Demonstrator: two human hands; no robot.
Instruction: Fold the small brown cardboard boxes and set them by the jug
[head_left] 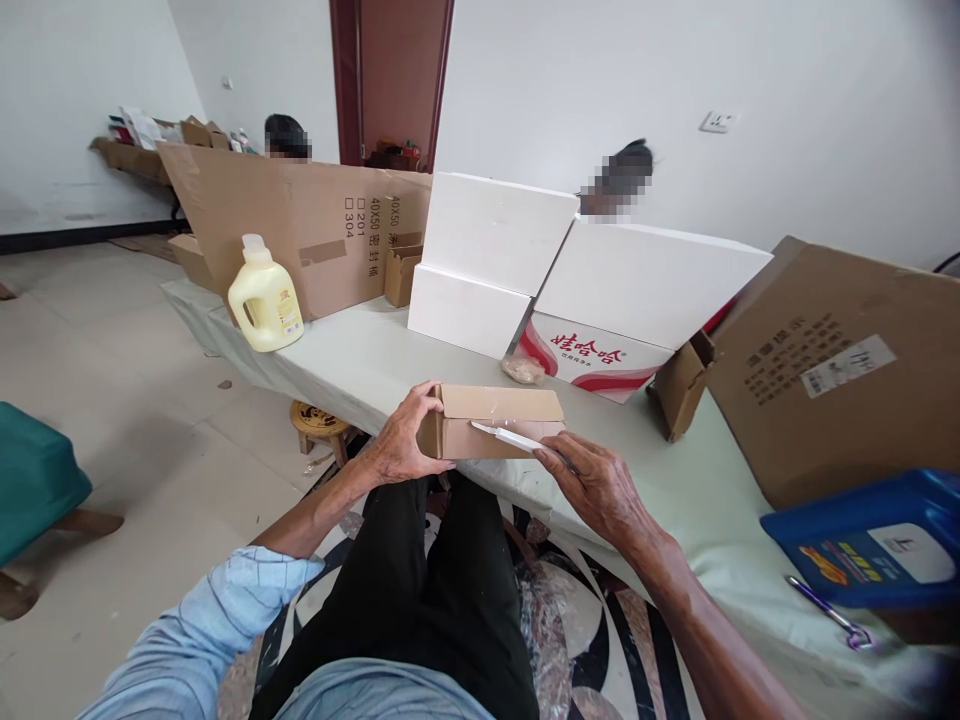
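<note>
Now the left hand [409, 432] clamps the left end of the box [499, 403], right at the near edge of the table [360, 345], while the right hand [598, 485] grips the knife [519, 440], tip over the box's near face, touching or not I cannot tell! Hands apart, one towards either end. White cartons [480, 235] stand beyond, yellow jug [264, 300] off left.
</note>
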